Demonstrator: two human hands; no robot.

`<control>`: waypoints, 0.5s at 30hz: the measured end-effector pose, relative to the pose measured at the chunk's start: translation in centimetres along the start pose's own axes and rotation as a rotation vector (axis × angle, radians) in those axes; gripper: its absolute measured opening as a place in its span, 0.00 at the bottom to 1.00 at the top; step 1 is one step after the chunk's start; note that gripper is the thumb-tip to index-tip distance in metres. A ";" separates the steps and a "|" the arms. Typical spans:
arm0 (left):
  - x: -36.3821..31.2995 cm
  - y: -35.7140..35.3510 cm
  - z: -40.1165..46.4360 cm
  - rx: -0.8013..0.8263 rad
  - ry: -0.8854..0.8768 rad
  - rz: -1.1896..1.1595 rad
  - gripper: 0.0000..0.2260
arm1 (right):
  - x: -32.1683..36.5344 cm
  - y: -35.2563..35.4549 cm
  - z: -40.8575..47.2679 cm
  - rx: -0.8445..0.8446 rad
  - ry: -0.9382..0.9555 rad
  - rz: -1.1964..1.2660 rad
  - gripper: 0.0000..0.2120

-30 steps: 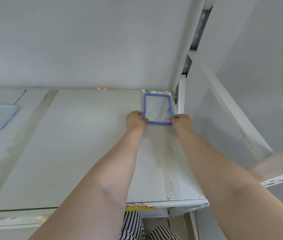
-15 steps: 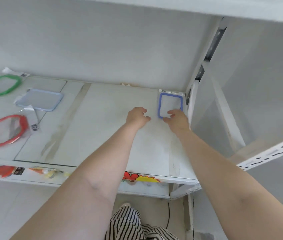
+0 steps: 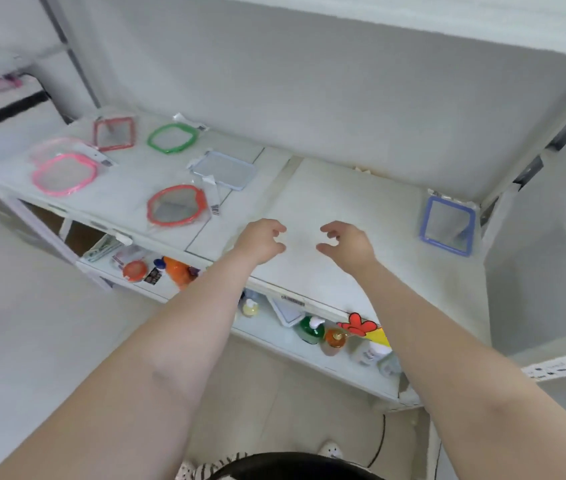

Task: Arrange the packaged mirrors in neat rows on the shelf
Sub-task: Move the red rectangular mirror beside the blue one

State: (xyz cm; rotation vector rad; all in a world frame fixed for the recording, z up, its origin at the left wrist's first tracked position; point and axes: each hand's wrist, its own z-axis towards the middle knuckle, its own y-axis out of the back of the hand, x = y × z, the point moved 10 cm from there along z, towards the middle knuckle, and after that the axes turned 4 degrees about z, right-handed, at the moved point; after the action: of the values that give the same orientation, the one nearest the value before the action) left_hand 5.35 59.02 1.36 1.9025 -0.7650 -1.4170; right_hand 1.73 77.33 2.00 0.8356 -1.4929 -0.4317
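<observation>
Blue mirror (image 3: 447,225) lies flat in the shelf's (image 3: 326,202) far right corner, squared to the upright; I read it as the anchor for a row. 5 more lie scattered left: pink (image 3: 64,173), red square (image 3: 114,133), green (image 3: 172,137), pale blue (image 3: 223,169), red (image 3: 176,205). Left hand (image 3: 261,240) and right hand (image 3: 345,242) hover mid-shelf, fingers loosely curled, holding nothing. Likely next: fetch the red one.

The head camera looks steeply down from above at the white shelf (image 3: 343,209), close in.
</observation>
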 end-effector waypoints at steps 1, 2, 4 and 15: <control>1.9 1.5 -0.6 -0.015 0.009 0.010 0.20 | 1.7 -1.6 -0.2 0.009 0.019 -0.007 0.18; 3.9 2.9 -1.2 -0.031 0.020 0.015 0.20 | 3.4 -3.3 -0.3 0.017 0.035 -0.014 0.18; 8.3 5.7 -2.7 -0.050 0.040 0.018 0.20 | 6.6 -7.0 -0.9 0.041 0.045 -0.020 0.18; 25.0 17.0 -6.3 -0.097 0.104 0.013 0.22 | 20.3 -21.2 -1.9 0.120 0.120 -0.199 0.20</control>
State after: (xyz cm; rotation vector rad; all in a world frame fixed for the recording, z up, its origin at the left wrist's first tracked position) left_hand 16.35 30.21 1.05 1.8777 -0.6466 -1.3121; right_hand 10.08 49.20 1.19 1.0925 -1.3398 -0.4341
